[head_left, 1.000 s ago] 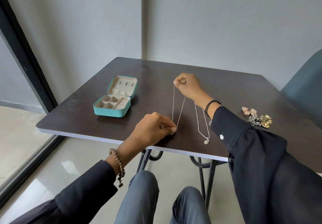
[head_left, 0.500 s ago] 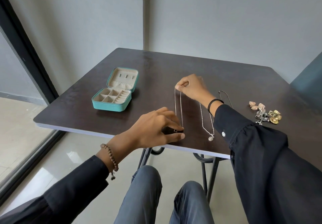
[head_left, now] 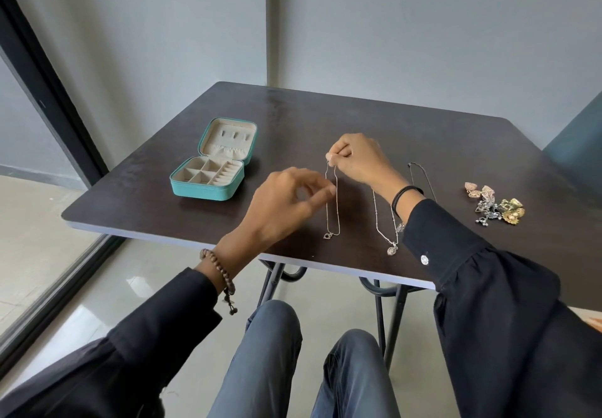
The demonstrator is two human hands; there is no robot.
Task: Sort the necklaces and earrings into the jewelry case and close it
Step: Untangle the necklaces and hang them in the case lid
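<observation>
You're sitting at a dark worktop [head_left: 325, 114] with the teal case [head_left: 202, 192] lying open on the left, well apart from your hands. Your right hand [head_left: 358, 160] is pinching the top of a thin chain [head_left: 337, 202], and its pendant [head_left: 327, 236] is resting near the front edge. Your left hand [head_left: 283, 202] is hovering at the chain's side with its fingers loosely curled. I cannot tell whether its grip is on the strand.

Careful here: a careless drag could be pulling the pendant over the edge, or snagging the second necklace [head_left: 378, 215] just beside it. The earrings [head_left: 495, 206] are waiting in a heap on the right.

The surface is looking smooth and faintly glossy, so links may be sliding freely. Grey walls [head_left: 423, 43] and a shiny pale floor [head_left: 49, 222] are framing you.
</observation>
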